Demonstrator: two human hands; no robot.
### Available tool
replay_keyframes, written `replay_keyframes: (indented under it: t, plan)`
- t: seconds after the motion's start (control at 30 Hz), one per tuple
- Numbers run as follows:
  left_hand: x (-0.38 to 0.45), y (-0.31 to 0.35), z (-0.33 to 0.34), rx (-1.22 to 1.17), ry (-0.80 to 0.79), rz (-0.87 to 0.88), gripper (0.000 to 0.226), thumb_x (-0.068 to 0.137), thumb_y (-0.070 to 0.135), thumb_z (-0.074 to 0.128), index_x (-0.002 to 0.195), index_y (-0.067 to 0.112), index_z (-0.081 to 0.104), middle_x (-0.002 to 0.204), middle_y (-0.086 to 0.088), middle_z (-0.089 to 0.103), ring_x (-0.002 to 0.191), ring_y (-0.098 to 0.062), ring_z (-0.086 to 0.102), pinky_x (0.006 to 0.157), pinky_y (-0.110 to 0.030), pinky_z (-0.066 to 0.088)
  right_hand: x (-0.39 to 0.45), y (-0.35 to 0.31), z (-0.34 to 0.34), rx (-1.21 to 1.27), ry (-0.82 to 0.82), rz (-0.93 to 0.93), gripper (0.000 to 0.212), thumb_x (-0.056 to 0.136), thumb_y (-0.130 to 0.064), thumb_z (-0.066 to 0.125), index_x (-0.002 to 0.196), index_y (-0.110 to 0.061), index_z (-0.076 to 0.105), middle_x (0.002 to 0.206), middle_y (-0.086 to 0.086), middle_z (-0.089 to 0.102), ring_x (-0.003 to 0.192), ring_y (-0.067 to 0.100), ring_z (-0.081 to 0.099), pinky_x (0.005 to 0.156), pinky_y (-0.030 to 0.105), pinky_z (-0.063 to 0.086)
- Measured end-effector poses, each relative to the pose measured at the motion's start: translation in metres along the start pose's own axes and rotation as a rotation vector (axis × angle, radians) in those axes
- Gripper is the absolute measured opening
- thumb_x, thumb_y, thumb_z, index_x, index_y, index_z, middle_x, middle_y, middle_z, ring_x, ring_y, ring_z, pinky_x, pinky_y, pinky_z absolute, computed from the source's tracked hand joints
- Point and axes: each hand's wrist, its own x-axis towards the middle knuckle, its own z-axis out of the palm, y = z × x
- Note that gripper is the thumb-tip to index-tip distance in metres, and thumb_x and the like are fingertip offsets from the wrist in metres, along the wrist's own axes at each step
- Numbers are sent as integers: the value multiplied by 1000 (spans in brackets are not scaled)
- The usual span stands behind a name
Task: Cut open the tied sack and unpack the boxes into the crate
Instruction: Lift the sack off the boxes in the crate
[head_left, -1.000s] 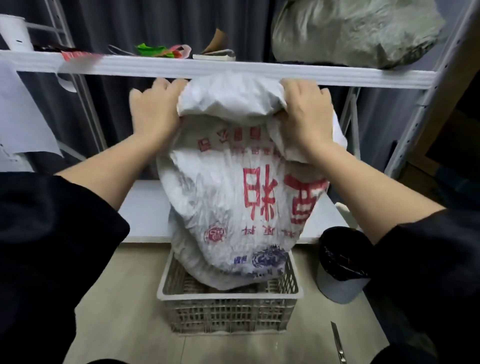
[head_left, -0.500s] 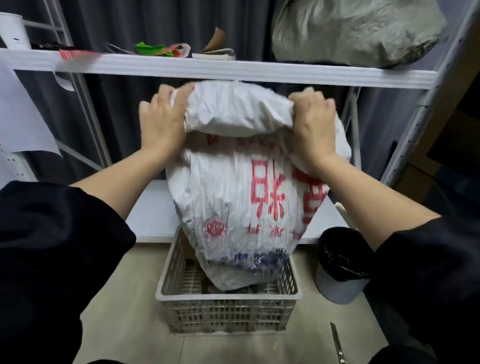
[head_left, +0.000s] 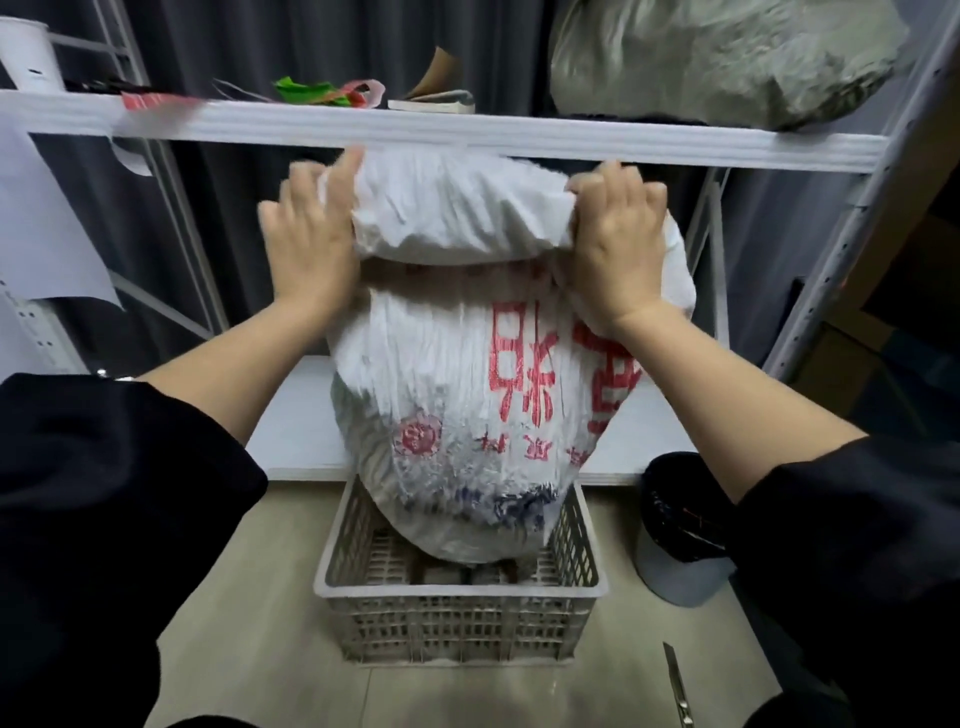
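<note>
A white woven sack (head_left: 457, 405) with red and blue print hangs upside down over the grey slatted crate (head_left: 457, 613). Its lower end dips inside the crate's rim. My left hand (head_left: 311, 244) grips the sack's upper left corner and my right hand (head_left: 618, 249) grips the upper right corner, holding it just under the white shelf. Pale boxes (head_left: 467, 571) show dimly on the crate floor under the sack. What is inside the sack is hidden.
A white shelf board (head_left: 519, 140) runs just above my hands, carrying a grey bundle (head_left: 727, 57) and small items. A black-lined bin (head_left: 680, 530) stands right of the crate. A cutter (head_left: 678, 686) lies on the floor at the lower right. A lower white shelf (head_left: 296, 431) lies behind.
Both hands have lifted the sack higher, closer to the shelf. Its lower end has risen within the crate and the sack hangs narrower and straighter.
</note>
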Motion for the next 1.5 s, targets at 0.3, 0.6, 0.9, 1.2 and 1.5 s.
replay_keyframes:
  t: [0.3, 0.6, 0.9, 1.2, 1.5]
  plan:
    - [-30, -4, 12, -69, -639, 154, 70, 80, 44, 58, 139, 27, 27, 125, -10, 43, 102, -34, 57, 86, -44, 43, -38, 2, 3, -176, -428, -97, 32, 62, -10, 66, 89, -12, 49, 81, 6, 50, 69, 27, 46, 64, 34, 19]
    - [-12, 4, 6, -706, -904, -78, 69, 79, 43, 69, 136, 27, 34, 138, 7, 41, 133, -17, 38, 101, -27, 34, -54, 17, 1, -130, -228, -248, 16, 72, -2, 59, 86, -11, 57, 76, 5, 50, 65, 26, 45, 63, 34, 26]
    - [-40, 30, 22, -420, -989, 31, 25, 73, 40, 70, 92, 30, 57, 93, 10, 65, 95, -18, 61, 77, -33, 49, -61, 7, 0, -37, -176, -279, 12, 74, -6, 60, 84, -11, 55, 75, 5, 52, 65, 25, 46, 62, 35, 29]
    - [-60, 34, 35, -97, -384, 183, 19, 87, 33, 49, 90, 14, 48, 87, -1, 55, 74, -29, 59, 54, -32, 35, -40, 9, -23, 367, -917, -76, 57, 77, -61, 57, 120, -24, 50, 115, -6, 53, 107, 18, 50, 87, 37, 43]
    - [-71, 27, 31, -99, -273, 294, 15, 75, 22, 57, 85, 15, 47, 79, 1, 46, 62, -24, 50, 48, -30, 33, -97, 3, 12, 310, -1566, 165, 127, 44, -59, 81, 144, -29, 8, 140, -2, 48, 129, 27, 46, 106, 47, 35]
